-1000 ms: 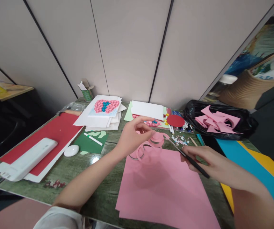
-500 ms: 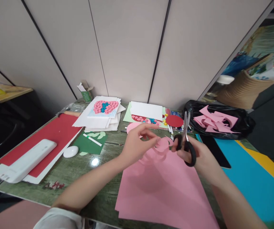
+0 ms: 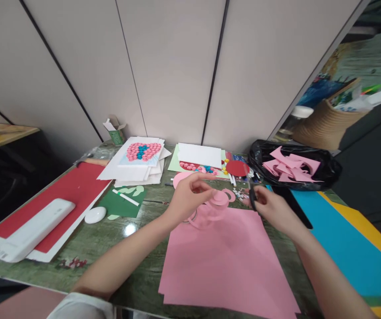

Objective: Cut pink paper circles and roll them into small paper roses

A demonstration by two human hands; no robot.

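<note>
Between the fingertips of my left hand [image 3: 190, 197] a curled pink paper spiral [image 3: 219, 199] is pinched. Its loops hang down over the pink paper sheets [image 3: 223, 261] lying on the table. My right hand [image 3: 273, 206] holds black-handled scissors [image 3: 252, 195], blades pointing up and away from me. The scissors are a short way right of the spiral, apart from it. Just beyond the blades lies a red paper circle [image 3: 238, 168]. A pink paper piece [image 3: 180, 179] is partly hidden behind my left hand.
Pink scraps [image 3: 292, 165] fill a black plastic bag [image 3: 332, 170] at the right. Blue paper [image 3: 353, 248] and a dark phone-like slab [image 3: 293, 206] lie beside my right arm. A white power strip [image 3: 37, 228] rests on red paper [image 3: 87, 186] at the left.
My right hand has turned the scissors and lowered them slightly, to the spiral's right. My left hand keeps its pinch on the spiral. The view has shifted a little.
</note>
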